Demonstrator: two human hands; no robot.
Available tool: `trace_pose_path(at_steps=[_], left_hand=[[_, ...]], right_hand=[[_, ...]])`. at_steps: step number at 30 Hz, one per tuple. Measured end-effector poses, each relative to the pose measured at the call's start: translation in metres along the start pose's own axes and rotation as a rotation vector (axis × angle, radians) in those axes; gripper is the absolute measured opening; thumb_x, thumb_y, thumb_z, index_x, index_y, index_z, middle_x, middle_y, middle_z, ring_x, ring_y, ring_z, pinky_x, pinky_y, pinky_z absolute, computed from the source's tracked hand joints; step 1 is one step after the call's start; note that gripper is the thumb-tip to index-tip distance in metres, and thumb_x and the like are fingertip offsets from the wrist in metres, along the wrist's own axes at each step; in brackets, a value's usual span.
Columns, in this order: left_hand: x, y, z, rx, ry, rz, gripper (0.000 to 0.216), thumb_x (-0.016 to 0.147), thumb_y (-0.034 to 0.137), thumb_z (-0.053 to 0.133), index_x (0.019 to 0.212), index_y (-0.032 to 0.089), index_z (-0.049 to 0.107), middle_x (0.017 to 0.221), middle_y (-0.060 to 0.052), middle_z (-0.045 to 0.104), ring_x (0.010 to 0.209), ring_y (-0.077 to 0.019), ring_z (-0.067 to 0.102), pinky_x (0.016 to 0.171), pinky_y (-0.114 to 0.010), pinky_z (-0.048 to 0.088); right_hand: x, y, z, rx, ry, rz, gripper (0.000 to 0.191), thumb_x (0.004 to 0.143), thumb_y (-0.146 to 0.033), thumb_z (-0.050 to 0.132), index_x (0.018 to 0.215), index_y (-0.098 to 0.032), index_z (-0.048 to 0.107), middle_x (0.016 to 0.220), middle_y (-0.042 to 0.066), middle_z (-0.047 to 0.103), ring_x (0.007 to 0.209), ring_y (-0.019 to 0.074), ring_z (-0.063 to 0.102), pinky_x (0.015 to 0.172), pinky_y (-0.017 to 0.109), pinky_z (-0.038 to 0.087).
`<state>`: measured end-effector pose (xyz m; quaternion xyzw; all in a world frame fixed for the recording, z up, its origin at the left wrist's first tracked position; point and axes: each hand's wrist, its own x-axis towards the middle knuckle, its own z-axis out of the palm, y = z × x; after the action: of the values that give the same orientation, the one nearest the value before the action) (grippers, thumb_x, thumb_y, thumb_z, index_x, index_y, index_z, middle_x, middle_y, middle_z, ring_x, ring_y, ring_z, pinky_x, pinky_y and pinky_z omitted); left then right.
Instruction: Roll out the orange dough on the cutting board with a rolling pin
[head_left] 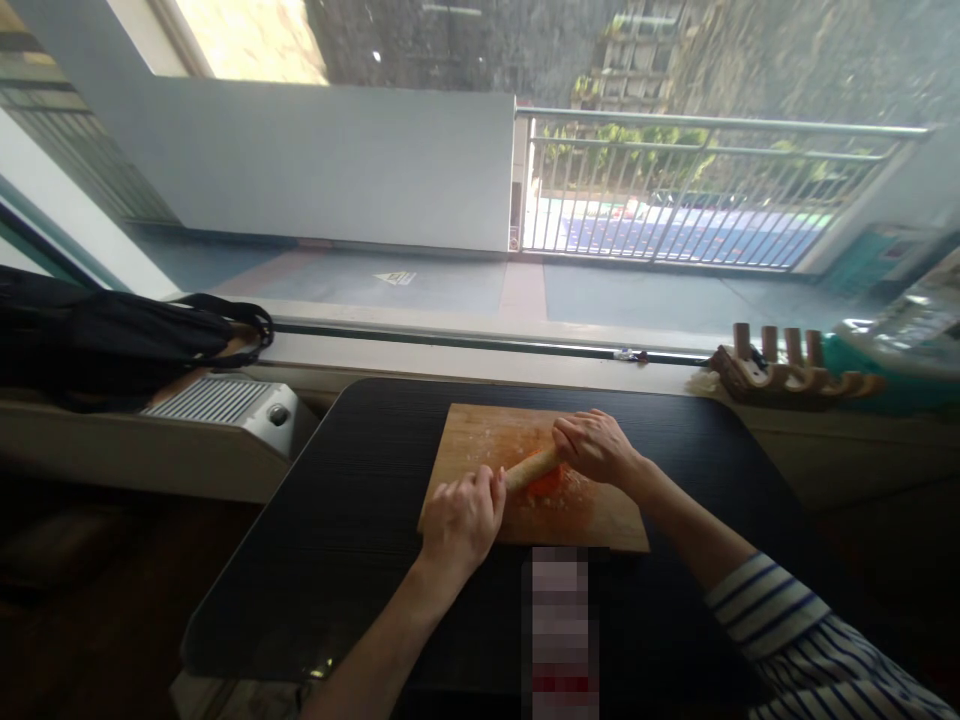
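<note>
Between my two hands runs a pale wooden rolling pin [532, 470], slanting from lower left to upper right. My left hand [463, 515] is wrapped round its near left end, and my right hand [596, 445] grips its far right end. Under the pin lies a piece of orange dough [546, 484], partly hidden by the pin. White flour or crumbs are scattered around the dough on a wooden cutting board [615, 520]. The board lies a little askew on a black table [360, 510].
A blurred-out upright patch [560, 630] stands at the table's near edge. On the windowsill are a wooden rack with pegs [795, 375] and a teal container [922, 370] at right. A black bag [127, 335] rests at left by a white vented unit [225, 410]. Beyond the glass is a metal railing [675, 195].
</note>
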<state>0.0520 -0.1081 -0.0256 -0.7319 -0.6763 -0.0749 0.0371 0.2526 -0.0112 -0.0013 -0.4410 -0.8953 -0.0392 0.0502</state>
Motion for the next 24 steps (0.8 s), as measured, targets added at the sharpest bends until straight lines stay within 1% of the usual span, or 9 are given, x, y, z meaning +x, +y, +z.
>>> trace_pose_path(at_steps=[5,9,13,18,22,24], left_hand=[[-0.011,0.002,-0.001,0.039,0.065,0.066,0.040,0.095,0.037,0.026,0.078,0.019,0.058,0.073,-0.007,0.066,0.069,-0.0223,0.062,0.064,-0.034,0.039],[-0.015,0.003,-0.001,0.028,0.068,0.088,0.038,0.095,0.037,0.028,0.080,0.020,0.058,0.076,-0.007,0.066,0.073,-0.0229,0.062,0.066,-0.035,0.039],[-0.010,0.003,-0.002,-0.018,0.001,0.037,0.040,0.096,0.036,0.025,0.080,0.019,0.058,0.075,-0.006,0.067,0.071,-0.0230,0.064,0.065,-0.034,0.041],[-0.003,0.006,-0.007,-0.057,-0.100,-0.058,0.043,0.096,0.036,0.022,0.081,0.019,0.059,0.071,-0.007,0.069,0.066,-0.0225,0.066,0.058,-0.030,0.042],[0.004,0.005,-0.010,-0.052,-0.152,-0.128,0.049,0.095,0.037,0.017,0.081,0.019,0.061,0.070,-0.009,0.070,0.065,-0.0257,0.068,0.056,-0.031,0.043],[0.005,0.004,-0.009,-0.056,-0.176,-0.141,0.051,0.095,0.036,0.017,0.081,0.019,0.063,0.070,-0.010,0.071,0.067,-0.0262,0.068,0.058,-0.032,0.044]], right_hand=[[-0.023,-0.005,0.005,-0.023,0.071,0.001,0.033,0.095,-0.030,0.029,0.076,-0.020,0.054,0.075,0.002,0.061,0.074,0.0160,0.052,0.072,0.029,0.028],[-0.030,-0.008,0.005,-0.023,0.066,0.023,0.031,0.095,-0.032,0.029,0.081,-0.020,0.054,0.080,0.003,0.061,0.078,0.0174,0.051,0.074,0.030,0.028],[-0.016,-0.007,0.001,-0.011,-0.015,0.066,0.029,0.094,-0.028,0.030,0.081,-0.021,0.055,0.081,0.002,0.064,0.077,0.0163,0.055,0.073,0.030,0.029],[0.008,-0.006,-0.003,0.011,-0.124,0.085,0.030,0.093,-0.029,0.031,0.079,-0.021,0.056,0.081,0.001,0.068,0.075,0.0158,0.060,0.070,0.029,0.030],[0.016,-0.007,-0.003,0.017,-0.172,0.144,0.032,0.092,-0.029,0.032,0.077,-0.021,0.059,0.081,0.002,0.069,0.073,0.0156,0.061,0.070,0.029,0.030],[0.015,-0.009,-0.003,0.020,-0.160,0.158,0.033,0.093,-0.030,0.031,0.077,-0.021,0.059,0.079,0.002,0.069,0.070,0.0151,0.060,0.070,0.029,0.030]])
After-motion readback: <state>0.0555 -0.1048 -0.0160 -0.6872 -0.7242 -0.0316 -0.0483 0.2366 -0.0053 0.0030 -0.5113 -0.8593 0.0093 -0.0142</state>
